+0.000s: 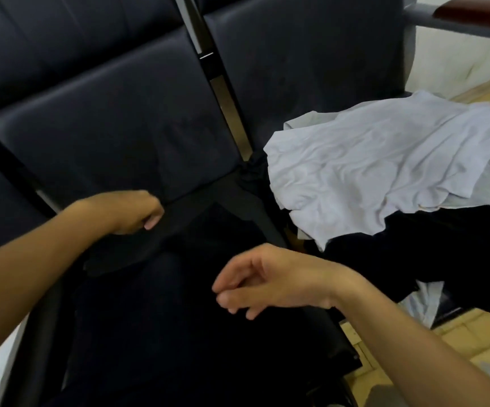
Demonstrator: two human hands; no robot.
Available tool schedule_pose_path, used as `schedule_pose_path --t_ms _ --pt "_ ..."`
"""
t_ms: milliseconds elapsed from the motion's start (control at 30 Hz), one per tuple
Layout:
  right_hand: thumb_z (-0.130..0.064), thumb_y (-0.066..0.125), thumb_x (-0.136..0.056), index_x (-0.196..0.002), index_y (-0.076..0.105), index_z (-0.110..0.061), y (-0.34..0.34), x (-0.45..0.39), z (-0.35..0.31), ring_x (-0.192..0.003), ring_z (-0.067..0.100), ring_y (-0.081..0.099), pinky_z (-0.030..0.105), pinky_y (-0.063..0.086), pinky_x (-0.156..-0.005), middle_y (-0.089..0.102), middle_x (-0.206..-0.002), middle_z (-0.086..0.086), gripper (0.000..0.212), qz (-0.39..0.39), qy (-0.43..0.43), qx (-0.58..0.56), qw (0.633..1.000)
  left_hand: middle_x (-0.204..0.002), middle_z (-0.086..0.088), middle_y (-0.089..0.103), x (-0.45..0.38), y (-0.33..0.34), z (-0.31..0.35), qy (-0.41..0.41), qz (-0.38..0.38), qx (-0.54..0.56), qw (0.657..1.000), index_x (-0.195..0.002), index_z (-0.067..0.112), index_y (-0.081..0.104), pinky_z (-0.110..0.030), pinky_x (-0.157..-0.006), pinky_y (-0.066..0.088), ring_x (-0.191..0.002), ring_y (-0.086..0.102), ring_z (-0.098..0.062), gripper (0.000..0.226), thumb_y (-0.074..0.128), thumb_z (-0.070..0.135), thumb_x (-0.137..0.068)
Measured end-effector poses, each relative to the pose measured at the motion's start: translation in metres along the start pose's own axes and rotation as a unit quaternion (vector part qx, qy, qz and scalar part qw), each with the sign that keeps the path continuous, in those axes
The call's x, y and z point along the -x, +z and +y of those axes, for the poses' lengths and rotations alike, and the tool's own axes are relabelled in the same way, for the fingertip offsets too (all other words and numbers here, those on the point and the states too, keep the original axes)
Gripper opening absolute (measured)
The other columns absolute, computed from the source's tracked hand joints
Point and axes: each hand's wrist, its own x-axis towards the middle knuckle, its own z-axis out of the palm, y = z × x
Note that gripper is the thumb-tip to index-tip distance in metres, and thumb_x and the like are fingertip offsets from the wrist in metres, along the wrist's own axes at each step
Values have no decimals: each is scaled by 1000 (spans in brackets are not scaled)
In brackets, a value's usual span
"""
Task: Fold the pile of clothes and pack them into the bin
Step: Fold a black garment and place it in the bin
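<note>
Left hand (pixel 133 211) grips black garment (pixel 208 227); right hand (pixel 263 279) hovers above, loosely curled.

Black garment (pixel 202 259), pale lilac-white crumpled shirt (pixel 370 168), dark navy seats (pixel 105 118), yellow tiled floor (pixel 390 342), reddish-brown armrest (pixel 479 8)

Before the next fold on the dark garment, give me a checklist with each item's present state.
1. Left hand has a grip on the black cloth garment: ok, fingers curl on its edge.
2. Right hand free to take the other side: ok, it hovers with loosely curled fingers and holds nothing.
3. Garment lies flat on the dark padded seat: not ok, it is bunched and creased.
4. Crumpled white cloth shirt clear of the fold area: ok, it lies to the right on the pile.
5. Bin within reach: cannot tell, no bin in view.
</note>
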Motion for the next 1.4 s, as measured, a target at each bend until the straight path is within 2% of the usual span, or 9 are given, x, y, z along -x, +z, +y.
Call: schedule_pose_path --t_ms 167,300,533,700,800,1033,1200,1300,1400 --pt "-40 70 -88 -115 63 -21 -18 -9 32 -97 16 67 30 56 -87 67 -107 -4 34 167 138 276 936 -118 7 58 -23 34 43 64 31 57 996 -108 37 55 -44 -91 50 -104 59 -18 21 52 20 -96" --pt "-42 79 -79 -138 39 -11 -12 -18 44 -122 28 55 40 50 -99 51 -134 9 78 99 286 391 869 -158 10 26 -68 36 93 146 95 85 981 -151 35 27 -37 -112 34 -141 30 -15 72 61 8 -92" --pt "-43 78 -80 -135 35 -11 18 -34 55 -125 26 52 35 46 -95 48 -134 6 76 63 310 495 809 -123 7 47 -106 29 111 193 69 148 968 -114 26 58 -39 -97 43 -110 44 -16 32 62 7 -89" --pt "-15 54 -95 -111 45 -17 21 -33 59 -108 25 61 23 38 -59 53 -96 0 19 170 203 485 834 -93 12 57 -89 43 73 144 80 278 946 -90 41 51 -47 -87 50 -91 52 -7 16 55 25 -93" --pt "-11 53 -93 -107 45 -19 9 -37 58 -94 26 64 31 45 -66 61 -92 5 18 272 126 369 880 -105 22 60 -55 47 45 111 121 310 936 -98 54 54 -42 -94 50 -104 54 -5 7 51 50 -93" --pt "-10 47 -100 -95 47 -28 13 -47 8 -59 10 50 23 41 -52 60 -78 12 19 426 -144 104 887 -111 28 59 96 21 -25 49 185 391 901 -115 37 58 -7 -88 43 -104 55 13 39 73 15 -87" --pt "3 50 -91 -101 49 -28 12 -28 -58 -78 9 62 17 48 -68 65 -87 -5 32 354 -197 313 859 -99 14 66 185 18 -49 -4 299 398 867 -100 26 66 -20 -85 51 -94 63 -1 24 72 8 -86" --pt "4 52 -80 -109 47 -30 23 -15 -127 -84 27 62 44 51 -72 66 -100 0 45 321 -202 505 775 -102 13 61 247 14 -60 -25 342 371 863 -101 35 61 -22 -87 50 -97 61 -5 34 71 5 -87" --pt "4 50 -78 -122 49 -24 32 -5 -188 -99 26 61 40 49 -80 62 -119 1 53 335 -241 556 722 -104 12 59 300 7 -65 -34 365 344 865 -106 32 60 -28 -90 50 -101 59 -7 36 66 0 -89"
